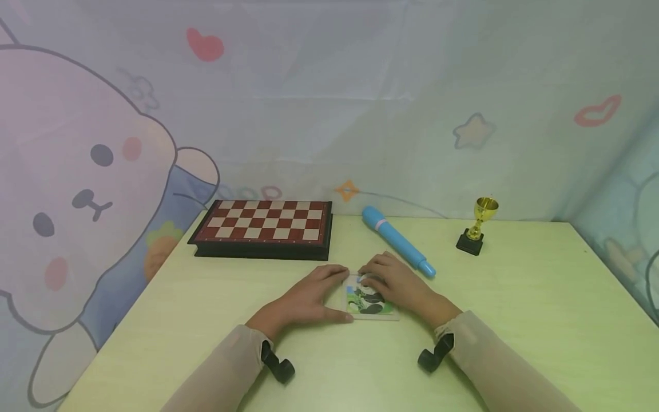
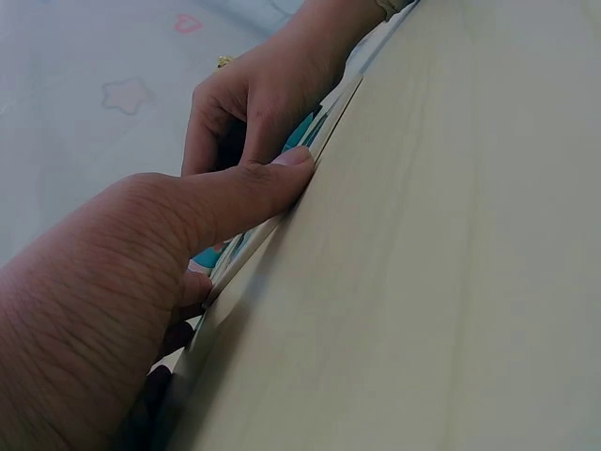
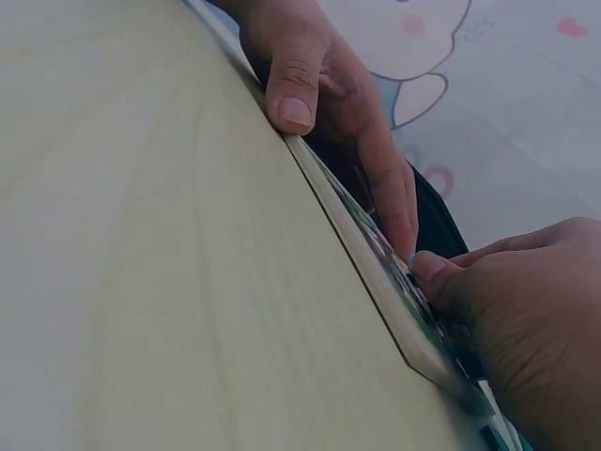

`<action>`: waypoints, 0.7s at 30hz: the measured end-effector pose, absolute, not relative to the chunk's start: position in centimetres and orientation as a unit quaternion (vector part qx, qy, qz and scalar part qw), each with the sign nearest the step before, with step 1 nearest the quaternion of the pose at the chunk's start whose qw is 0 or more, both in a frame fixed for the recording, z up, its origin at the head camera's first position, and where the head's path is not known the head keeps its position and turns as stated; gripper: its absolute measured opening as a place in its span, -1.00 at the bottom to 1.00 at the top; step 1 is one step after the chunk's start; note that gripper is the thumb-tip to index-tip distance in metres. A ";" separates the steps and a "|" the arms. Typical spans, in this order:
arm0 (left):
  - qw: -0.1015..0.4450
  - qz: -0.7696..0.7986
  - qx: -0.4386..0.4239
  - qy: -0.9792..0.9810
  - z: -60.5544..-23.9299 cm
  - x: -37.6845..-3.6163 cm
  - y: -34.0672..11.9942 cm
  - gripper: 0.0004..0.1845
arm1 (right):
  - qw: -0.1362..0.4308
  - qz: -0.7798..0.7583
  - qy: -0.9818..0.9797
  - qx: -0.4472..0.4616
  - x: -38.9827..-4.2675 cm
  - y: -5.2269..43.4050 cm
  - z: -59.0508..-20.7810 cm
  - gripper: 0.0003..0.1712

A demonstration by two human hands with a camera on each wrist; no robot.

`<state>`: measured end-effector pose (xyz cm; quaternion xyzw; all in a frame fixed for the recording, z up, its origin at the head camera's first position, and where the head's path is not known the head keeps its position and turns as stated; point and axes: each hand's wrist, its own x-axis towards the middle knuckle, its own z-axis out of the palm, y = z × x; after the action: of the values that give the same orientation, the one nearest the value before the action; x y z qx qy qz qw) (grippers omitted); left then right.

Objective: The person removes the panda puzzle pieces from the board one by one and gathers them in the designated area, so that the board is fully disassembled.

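A small square panda jigsaw puzzle (image 1: 368,306) in a pale tray lies flat on the table between both hands. My left hand (image 1: 309,297) grips the tray's left side, thumb at the near left corner and fingers at the far left corner. Over the puzzle's upper right part reaches my right hand (image 1: 404,284), its thumb and forefinger pinching a small puzzle piece at the far edge. Only a light blue bit of that puzzle piece (image 3: 413,259) shows at the thumb tip in the right wrist view; the fingers hide the rest.
Behind the left hand lies a red-and-white chessboard case (image 1: 262,226). A blue pen-like stick (image 1: 399,240) lies slantwise just beyond the right hand. Farther right stands a small gold trophy cup (image 1: 479,223) on a black base. A printed cloth (image 1: 329,103) hangs along the table's back edge.
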<state>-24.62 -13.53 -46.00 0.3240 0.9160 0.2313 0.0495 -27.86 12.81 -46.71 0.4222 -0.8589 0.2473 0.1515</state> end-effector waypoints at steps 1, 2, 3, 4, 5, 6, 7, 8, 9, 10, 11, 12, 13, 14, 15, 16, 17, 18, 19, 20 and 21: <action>0.050 0.231 0.324 0.916 -46.0 -24.6 -13.5 0.12 | 0.146 0.250 -0.860 0.421 -27.8 12.8 -46.7 -0.78; 0.051 0.232 0.325 0.916 -45.9 -24.6 -13.5 0.12 | 0.141 0.251 -0.861 0.420 -27.8 12.8 -46.6 -0.78; 0.053 0.231 0.325 0.915 -45.9 -24.6 -13.5 0.13 | 0.138 0.253 -0.861 0.419 -27.7 12.8 -46.6 -0.78; 0.053 0.232 0.326 0.915 -45.9 -24.6 -13.5 0.13 | 0.136 0.253 -0.862 0.418 -27.6 12.8 -46.5 -0.79; 0.054 0.233 0.327 0.914 -45.9 -24.6 -13.5 0.13 | 0.134 0.255 -0.862 0.416 -27.6 12.7 -46.4 -0.79; 0.053 0.233 0.327 0.914 -45.8 -24.6 -13.5 0.12 | 0.134 0.256 -0.863 0.415 -27.5 12.7 -46.4 -0.79; 0.053 0.234 0.328 0.914 -45.8 -24.5 -13.5 0.12 | 0.132 0.259 -0.863 0.413 -27.4 12.8 -46.3 -0.78; 0.052 0.235 0.327 0.914 -45.8 -24.5 -13.5 0.12 | 0.129 0.261 -0.865 0.410 -27.4 12.8 -46.2 -0.78; 0.052 0.236 0.327 0.914 -45.7 -24.5 -13.5 0.11 | 0.126 0.264 -0.865 0.408 -27.3 12.8 -46.1 -0.77; 0.052 0.238 0.326 0.914 -45.7 -24.5 -13.5 0.11 | 0.123 0.266 -0.867 0.404 -27.2 12.8 -46.1 -0.77; 0.053 0.238 0.325 0.914 -45.7 -24.5 -13.5 0.11 | 0.121 0.267 -0.868 0.401 -27.2 12.8 -46.1 -0.77; 0.055 0.239 0.323 0.914 -45.7 -24.5 -13.5 0.11 | 0.120 0.267 -0.869 0.399 -27.2 12.9 -46.1 -0.78; 0.056 0.240 0.322 0.914 -45.7 -24.5 -13.5 0.11 | 0.118 0.268 -0.870 0.397 -27.1 12.9 -46.1 -0.79; 0.058 0.240 0.322 0.914 -45.7 -24.5 -13.5 0.12 | 0.118 0.268 -0.870 0.397 -27.1 12.9 -46.2 -0.81; 0.059 0.240 0.321 0.914 -45.7 -24.5 -13.5 0.12 | 0.118 0.267 -0.870 0.398 -27.2 12.9 -46.2 -0.82; 0.061 0.240 0.321 0.914 -45.7 -24.5 -13.5 0.12 | 0.120 0.266 -0.869 0.399 -27.2 12.9 -46.3 -0.84; 0.061 0.239 0.321 0.914 -45.7 -24.5 -13.5 0.12 | 0.123 0.266 -0.869 0.399 -27.2 12.9 -46.3 -0.85; 0.060 0.240 0.321 0.914 -45.7 -24.5 -13.5 0.12 | 0.124 0.267 -0.868 0.399 -27.2 12.9 -46.2 -0.85; 0.058 0.239 0.323 0.914 -45.8 -24.5 -13.5 0.12 | 0.126 0.269 -0.867 0.400 -27.2 12.9 -46.2 -0.85; 0.057 0.238 0.323 0.914 -45.8 -24.5 -13.6 0.12 | 0.129 0.270 -0.866 0.401 -27.3 12.9 -46.1 -0.85; 0.055 0.238 0.324 0.914 -45.8 -24.5 -13.6 0.12 | 0.131 0.271 -0.865 0.401 -27.3 12.8 -46.0 -0.86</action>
<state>-24.51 -13.59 -45.79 0.3242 0.9140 0.2377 0.0549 -27.26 12.84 -46.02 0.4007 -0.8654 0.2709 0.1312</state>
